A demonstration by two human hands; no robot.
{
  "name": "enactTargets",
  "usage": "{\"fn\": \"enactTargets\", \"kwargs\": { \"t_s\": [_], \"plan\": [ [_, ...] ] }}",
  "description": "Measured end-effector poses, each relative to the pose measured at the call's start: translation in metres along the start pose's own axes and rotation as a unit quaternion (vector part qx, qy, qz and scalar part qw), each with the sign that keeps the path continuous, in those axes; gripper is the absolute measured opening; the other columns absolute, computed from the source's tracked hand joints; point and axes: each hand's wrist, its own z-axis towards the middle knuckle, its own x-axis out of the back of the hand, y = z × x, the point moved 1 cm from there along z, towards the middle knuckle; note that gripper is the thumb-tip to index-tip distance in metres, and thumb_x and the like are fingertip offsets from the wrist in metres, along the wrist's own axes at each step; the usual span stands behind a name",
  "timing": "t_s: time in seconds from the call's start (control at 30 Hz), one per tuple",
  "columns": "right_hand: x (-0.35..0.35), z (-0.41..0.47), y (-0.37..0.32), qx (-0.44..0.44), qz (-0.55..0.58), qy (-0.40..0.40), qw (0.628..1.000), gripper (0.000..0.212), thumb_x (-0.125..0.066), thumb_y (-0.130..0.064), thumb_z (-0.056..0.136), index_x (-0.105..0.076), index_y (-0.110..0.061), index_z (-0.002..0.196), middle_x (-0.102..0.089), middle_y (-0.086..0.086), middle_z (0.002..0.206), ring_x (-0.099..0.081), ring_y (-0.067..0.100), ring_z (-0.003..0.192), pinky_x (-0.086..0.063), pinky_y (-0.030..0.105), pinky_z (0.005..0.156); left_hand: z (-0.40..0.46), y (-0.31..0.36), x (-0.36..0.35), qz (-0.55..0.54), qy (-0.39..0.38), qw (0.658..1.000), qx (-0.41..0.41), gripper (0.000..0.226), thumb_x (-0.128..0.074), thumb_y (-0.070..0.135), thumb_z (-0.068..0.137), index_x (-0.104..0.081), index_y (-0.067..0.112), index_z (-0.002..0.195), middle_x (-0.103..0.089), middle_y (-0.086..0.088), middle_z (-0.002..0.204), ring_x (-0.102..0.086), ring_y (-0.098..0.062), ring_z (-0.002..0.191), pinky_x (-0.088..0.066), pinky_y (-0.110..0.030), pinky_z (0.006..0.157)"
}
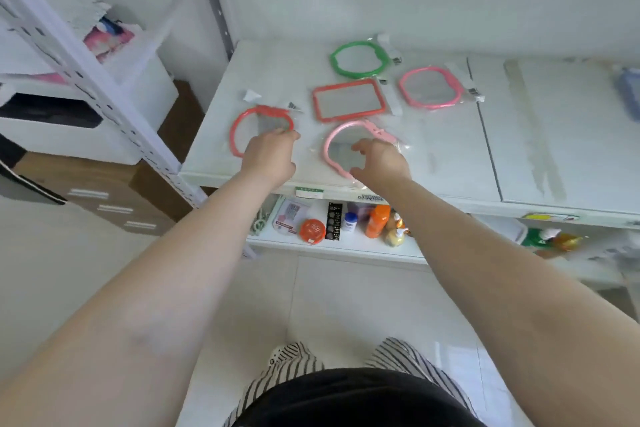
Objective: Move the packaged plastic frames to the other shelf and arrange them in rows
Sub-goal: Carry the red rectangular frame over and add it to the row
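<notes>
Several packaged plastic frames lie flat on the white shelf. At the back sit a green round frame and a pink round frame. A red rectangular frame lies in the middle. My left hand rests on the near right edge of a red round frame, fingertips on its packaging. My right hand hovers over a pale pink round frame with thumb and fingers curved around its near right side; whether it grips is unclear.
A lower shelf holds bottles, an orange round tin and small packets. A white slotted rack post slants at left, with white boxes and a brown drawer cabinet behind. A blue item sits at the shelf's far right.
</notes>
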Motion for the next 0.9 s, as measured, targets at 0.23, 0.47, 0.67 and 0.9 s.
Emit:
{"fn": "enactTargets", "kwargs": {
  "t_s": [0.23,0.47,0.67,0.9],
  "plan": [
    [0.004,0.013,-0.007,-0.076,0.004,0.019,0.997,0.050,-0.064,-0.028,0.083,-0.052,-0.026,0.132,-0.061,0.001,0.126,-0.055,0.022,0.118,-0.046,0.032,0.090,0.063,-0.004,0.006,-0.009,-0.005,0.996,-0.090,0.057,-0.061,0.009,0.079,-0.050,0.016,0.135,-0.054,-0.012,0.134,-0.053,-0.032,0.123,-0.045,-0.038,0.097],
    [0.003,0.064,-0.013,-0.083,0.021,0.030,0.996,0.045,-0.064,-0.026,0.083,-0.054,-0.023,0.127,-0.062,0.000,0.123,-0.056,0.025,0.114,-0.048,0.034,0.087,0.110,-0.010,0.002,0.039,-0.016,0.993,-0.109,0.056,-0.059,0.008,0.077,-0.052,0.017,0.131,-0.058,-0.012,0.125,-0.055,-0.035,0.116,-0.046,-0.039,0.096],
    [-0.003,0.099,-0.027,-0.089,0.028,0.023,0.995,0.045,-0.058,-0.021,0.086,-0.053,-0.025,0.131,-0.063,0.000,0.122,-0.056,0.025,0.115,-0.039,0.029,0.072,0.147,-0.033,0.000,0.033,-0.023,0.995,-0.092,0.051,-0.056,0.007,0.079,-0.054,0.015,0.129,-0.058,-0.012,0.122,-0.055,-0.035,0.114,-0.047,-0.039,0.094],
    [-0.022,0.129,-0.030,-0.148,0.048,0.015,0.988,0.034,-0.059,-0.020,0.084,-0.060,-0.017,0.118,-0.067,0.007,0.107,-0.055,0.028,0.110,-0.050,0.034,0.081,0.204,-0.038,-0.008,0.016,-0.055,0.993,-0.108,0.052,-0.061,0.016,0.083,-0.049,0.011,0.133,-0.054,-0.014,0.127,-0.053,-0.034,0.119,-0.045,-0.039,0.094]
  ]
}}
